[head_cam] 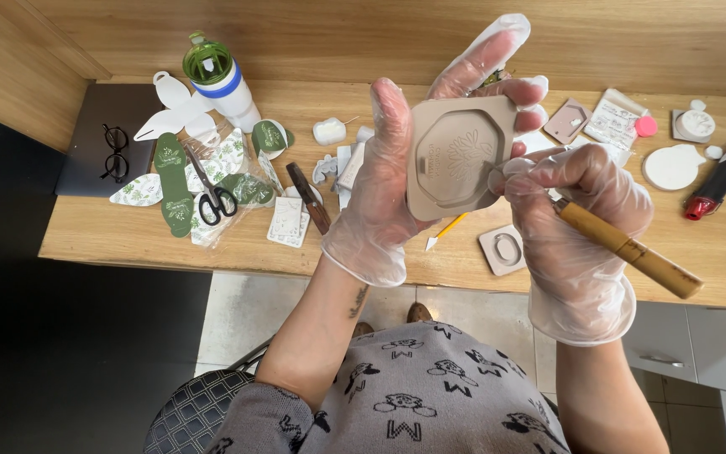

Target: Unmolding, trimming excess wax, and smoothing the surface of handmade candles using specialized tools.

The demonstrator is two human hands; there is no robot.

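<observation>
Fingers of left hand wrapped around beige mould; right hand closed on wooden-handled tool, tip touching mould's right edge.

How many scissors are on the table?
1. The black-handled scissors lie on the wooden table, on top of the green and white paper cutouts at its left. The clutter may hide more.

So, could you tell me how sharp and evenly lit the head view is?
Head view: even, soft light; the mould and both gloved hands, left and right, look sharp; faint sheen on the gloves; wide-angle stretching tilts the desk edges; the lower left is dark.
</observation>
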